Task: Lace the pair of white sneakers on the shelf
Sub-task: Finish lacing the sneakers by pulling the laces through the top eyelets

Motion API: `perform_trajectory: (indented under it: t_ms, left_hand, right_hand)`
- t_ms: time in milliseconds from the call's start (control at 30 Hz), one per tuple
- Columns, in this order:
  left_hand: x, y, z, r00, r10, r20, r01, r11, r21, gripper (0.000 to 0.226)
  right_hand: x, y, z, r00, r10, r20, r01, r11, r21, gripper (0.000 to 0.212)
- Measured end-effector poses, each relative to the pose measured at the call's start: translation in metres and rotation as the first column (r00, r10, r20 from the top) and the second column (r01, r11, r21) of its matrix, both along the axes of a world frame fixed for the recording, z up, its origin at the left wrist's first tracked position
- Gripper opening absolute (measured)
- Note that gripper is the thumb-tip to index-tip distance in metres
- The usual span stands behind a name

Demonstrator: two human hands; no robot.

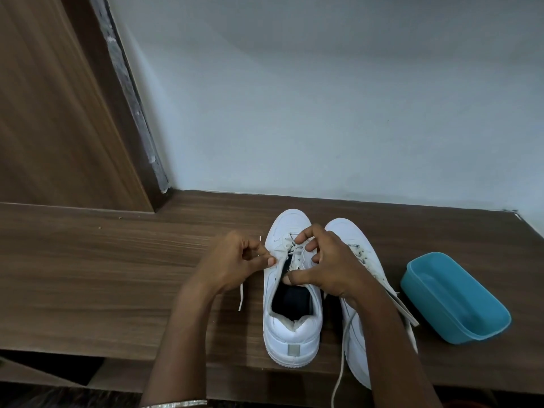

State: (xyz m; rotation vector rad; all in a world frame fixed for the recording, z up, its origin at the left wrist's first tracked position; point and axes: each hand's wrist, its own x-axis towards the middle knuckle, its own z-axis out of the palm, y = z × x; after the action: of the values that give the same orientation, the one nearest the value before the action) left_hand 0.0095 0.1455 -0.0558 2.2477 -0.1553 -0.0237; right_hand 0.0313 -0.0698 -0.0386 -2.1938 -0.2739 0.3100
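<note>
The two white sneakers stand side by side on the brown wooden shelf (117, 275), right of its middle; both have their long axes running front to back, toes pointing away toward the pale wall (323, 113) and heels toward the person, near the shelf's front edge. The left sneaker (294, 334) shows whole, its dark insole open to view and a grey tab on the heel; the lower eyelets nearest the toe are threaded, the upper ones by the opening look bare. The right sneaker (350, 234) lies mostly under the forearm, only the toe and strips of its side showing.

The left hand (235, 263) hovers just beside the left sneaker's outer flank, thumb and forefinger pinching the lace (241, 298); one stretch of it hangs below the hand onto the shelf, and a short tip sticks up above the knuckles. The right hand (329, 266) sits over the left sneaker's throat with fingers curled, fingertips on the laced rows and thumb hooked at the edge of the opening, gripping that side of the shoe.

A second lace (341, 366) trails from the right sneaker over the shelf's front edge. A blue tub (453, 298) rests tilted on the shelf just beside the right sneaker; a wooden panel (59, 113) rises at the far left; a bangle (176, 404) rings the left wrist.
</note>
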Motion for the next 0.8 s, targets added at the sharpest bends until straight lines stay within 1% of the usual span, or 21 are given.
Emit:
perform_trajectory:
  t_ms: [33, 100, 200, 267, 333, 400, 467, 533, 600, 633, 700, 767, 800]
  left_hand:
    - [-0.001, 0.000, -0.001, 0.999, -0.030, -0.017, 0.030, 1.000, 0.003, 0.034]
    - [-0.002, 0.000, -0.003, 0.997, -0.068, -0.044, 0.068, 0.998, -0.007, 0.029]
    - [-0.002, -0.003, -0.003, 0.991, -0.041, -0.126, 0.033, 0.997, -0.067, 0.029]
    - [-0.002, -0.006, -0.003, 0.973, -0.019, -0.230, -0.001, 0.996, -0.086, 0.035]
    - [-0.004, -0.007, -0.004, 0.933, -0.010, -0.361, -0.034, 0.993, -0.114, 0.038]
    - [-0.006, -0.008, -0.002, 0.898, -0.010, -0.439, -0.061, 0.987, -0.147, 0.041]
    - [-0.007, -0.005, -0.002, 0.872, -0.015, -0.490, -0.057, 0.990, -0.131, 0.043]
    - [-0.009, 0.002, -0.001, 0.854, -0.003, -0.520, -0.020, 0.999, -0.038, 0.041]
    - [-0.011, 0.011, -0.002, 0.869, 0.070, -0.491, -0.035, 0.996, 0.079, 0.033]
    - [-0.010, 0.016, -0.005, 0.894, 0.128, -0.429, -0.083, 0.989, 0.121, 0.029]
    - [-0.009, 0.022, -0.005, 0.937, 0.251, -0.242, -0.208, 0.960, 0.190, 0.020]
    - [-0.007, 0.014, -0.001, 0.941, 0.331, -0.074, -0.300, 0.913, 0.276, 0.021]
    - [-0.007, 0.007, 0.002, 0.938, 0.346, -0.023, -0.321, 0.891, 0.321, 0.022]
  right_hand:
    - [0.000, 0.000, -0.001, 1.000, -0.001, 0.001, 0.001, 1.000, 0.002, 0.063]
    - [0.000, -0.001, -0.001, 1.000, 0.001, 0.000, -0.001, 1.000, 0.008, 0.060]
    - [0.000, -0.002, 0.000, 1.000, 0.014, 0.002, -0.014, 1.000, 0.027, 0.054]
    - [0.000, -0.003, 0.001, 1.000, 0.019, 0.001, -0.019, 0.999, 0.032, 0.051]
    - [-0.001, -0.003, 0.002, 1.000, 0.024, -0.002, -0.024, 0.999, 0.023, 0.048]
    - [-0.001, -0.003, 0.004, 1.000, 0.025, 0.001, -0.025, 1.000, 0.006, 0.045]
    - [-0.001, -0.002, 0.005, 1.000, 0.019, 0.009, -0.019, 1.000, 0.003, 0.042]
    - [-0.002, -0.003, 0.007, 1.000, 0.012, 0.004, -0.012, 1.000, 0.015, 0.041]
    - [-0.002, -0.003, 0.008, 1.000, 0.014, 0.000, -0.014, 1.000, 0.013, 0.042]
    - [-0.002, -0.003, 0.008, 1.000, 0.014, -0.004, -0.014, 1.000, 0.010, 0.043]
    - [-0.002, -0.003, 0.007, 1.000, 0.008, -0.014, -0.008, 1.000, 0.006, 0.045]
    - [-0.001, -0.003, 0.006, 1.000, 0.001, -0.024, 0.000, 1.000, 0.005, 0.046]
    - [-0.001, -0.002, 0.006, 1.000, -0.001, -0.027, 0.001, 1.000, 0.007, 0.046]
